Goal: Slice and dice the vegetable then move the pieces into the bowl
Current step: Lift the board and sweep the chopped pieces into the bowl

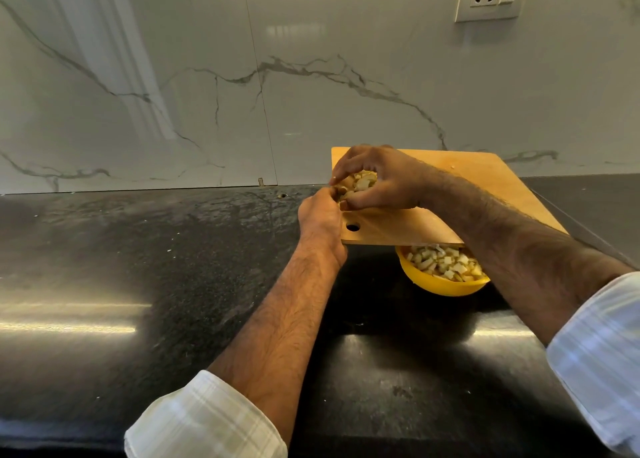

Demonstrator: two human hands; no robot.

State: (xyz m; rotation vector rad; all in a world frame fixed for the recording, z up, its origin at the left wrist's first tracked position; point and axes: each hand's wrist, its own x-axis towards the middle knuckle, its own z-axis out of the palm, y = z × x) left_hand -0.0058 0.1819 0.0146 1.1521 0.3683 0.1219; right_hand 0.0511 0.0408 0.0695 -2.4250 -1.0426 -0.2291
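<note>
A wooden cutting board (485, 180) is held tilted above the black worktop (173, 249), its near edge lowered over a yellow bowl (446, 284) that stands toward the right part of the worktop, well back from the front edge. The board is evidently slanted this way so that the pieces can be slid or dropped straight down into the bowl, part of which is hidden beneath the board's near edge.

The bowl is already well filled with pale diced vegetable (443, 262). A further heap of diced pieces (358, 184) lies at the left end of the board, just beyond the round hanging hole (353, 227).

The right hand (377, 177) is cupped over that heap, fingers curled round the pieces so that they are gathered and kept from spilling off the edge. The left hand (320, 217) is set against the board's left edge; its fingertips meet the heap, seemingly curled to close in the pieces from that side, though whether the board is also supported by it cannot be told, since its fingers are largely hidden.

No knife is visible, so cutting is judged finished and the transfer nearly complete. The marble-patterned wall (311, 76) stands behind, along the worktop's back edge.
</note>
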